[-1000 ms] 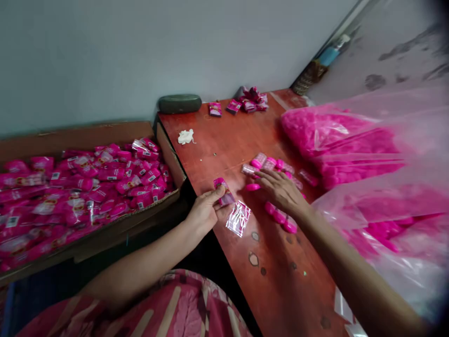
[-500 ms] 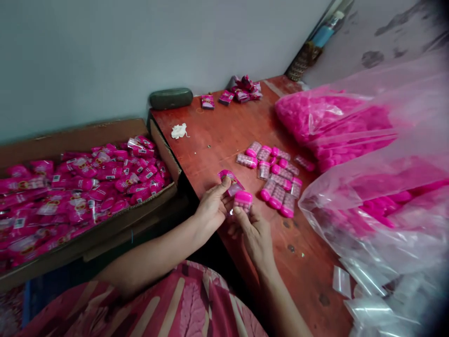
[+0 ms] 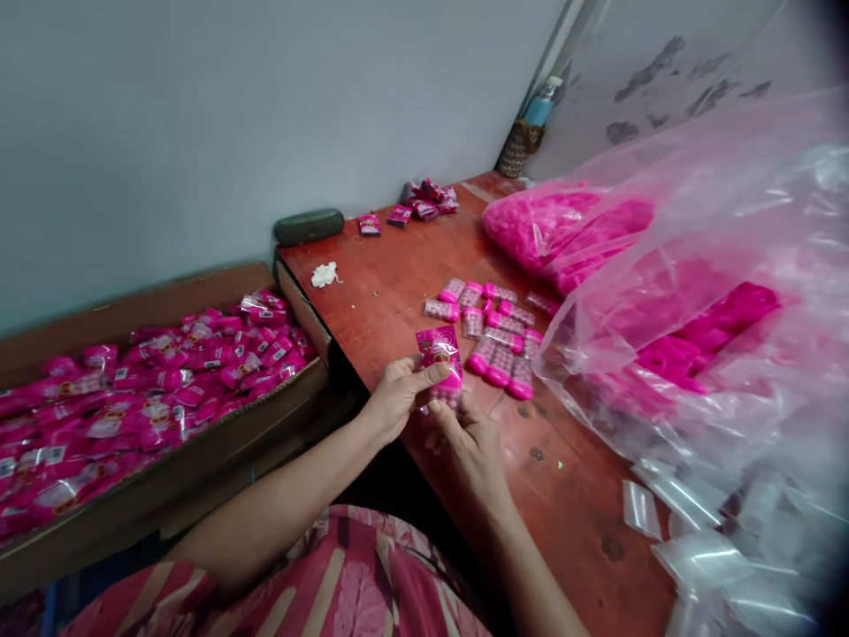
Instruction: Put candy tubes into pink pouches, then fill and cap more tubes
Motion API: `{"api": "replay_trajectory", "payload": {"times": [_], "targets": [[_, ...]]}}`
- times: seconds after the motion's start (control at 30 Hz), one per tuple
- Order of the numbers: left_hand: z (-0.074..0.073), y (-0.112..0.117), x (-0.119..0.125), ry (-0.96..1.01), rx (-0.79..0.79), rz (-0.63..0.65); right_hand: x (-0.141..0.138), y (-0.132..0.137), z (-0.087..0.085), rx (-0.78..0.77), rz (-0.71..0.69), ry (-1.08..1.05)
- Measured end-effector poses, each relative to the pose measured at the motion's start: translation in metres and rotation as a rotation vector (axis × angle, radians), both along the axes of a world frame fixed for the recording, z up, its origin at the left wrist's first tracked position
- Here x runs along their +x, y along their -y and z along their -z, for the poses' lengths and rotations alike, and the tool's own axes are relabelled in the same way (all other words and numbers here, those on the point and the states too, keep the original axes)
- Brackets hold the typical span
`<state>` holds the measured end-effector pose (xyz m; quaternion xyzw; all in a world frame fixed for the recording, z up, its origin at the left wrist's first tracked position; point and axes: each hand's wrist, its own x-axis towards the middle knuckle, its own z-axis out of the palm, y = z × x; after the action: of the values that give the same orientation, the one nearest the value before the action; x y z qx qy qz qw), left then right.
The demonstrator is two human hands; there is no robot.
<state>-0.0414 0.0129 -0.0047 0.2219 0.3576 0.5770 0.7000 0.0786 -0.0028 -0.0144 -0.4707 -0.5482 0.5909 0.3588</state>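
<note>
Held over the table's near edge is a pink printed wrapper, pinched by my left hand with the thumb across its front. Just below, my right hand grips a small clear candy tube filled with pale pink balls. The wrapper and tube overlap; how far the tube sits inside it I cannot tell. My right fingers are partly hidden behind the tube. Beyond my hands, several similar tubes with bright pink caps lie grouped on the red-brown table.
At left, a cardboard box holds many pink wrapped packs. Along the back are a dark green case, folded pink wrappers and crumpled white material. Clear bags with pink pieces and transparent plastic pieces occupy the right.
The wrapper has come over the tube, covering its pink cap, and now stands more upright. My left thumb has moved down across it. The camera view has shifted slightly right.
</note>
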Motion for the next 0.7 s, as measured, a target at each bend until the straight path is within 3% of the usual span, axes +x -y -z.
{"api": "replay_trajectory", "payload": {"times": [0.13,0.27,0.37,0.43,0.57,0.7], "targets": [[0.003,0.002,0.002,-0.070,-0.028,0.023,0.003,0.004,0.003,0.015,0.036,0.005],[0.001,0.004,0.001,-0.145,0.013,0.133,0.005,0.002,0.003,-0.120,-0.036,-0.172],[0.001,0.005,0.000,-0.186,0.037,0.212,0.004,0.001,0.003,-0.157,-0.011,-0.239],[0.002,0.004,-0.001,-0.159,-0.003,0.162,0.004,0.003,0.004,-0.134,0.044,-0.262],[0.007,0.003,-0.005,-0.056,-0.099,-0.054,0.005,0.008,0.009,-0.128,0.117,-0.371],[0.009,0.009,0.000,0.014,-0.097,0.031,0.003,0.005,0.012,-0.141,0.130,-0.449]]}}
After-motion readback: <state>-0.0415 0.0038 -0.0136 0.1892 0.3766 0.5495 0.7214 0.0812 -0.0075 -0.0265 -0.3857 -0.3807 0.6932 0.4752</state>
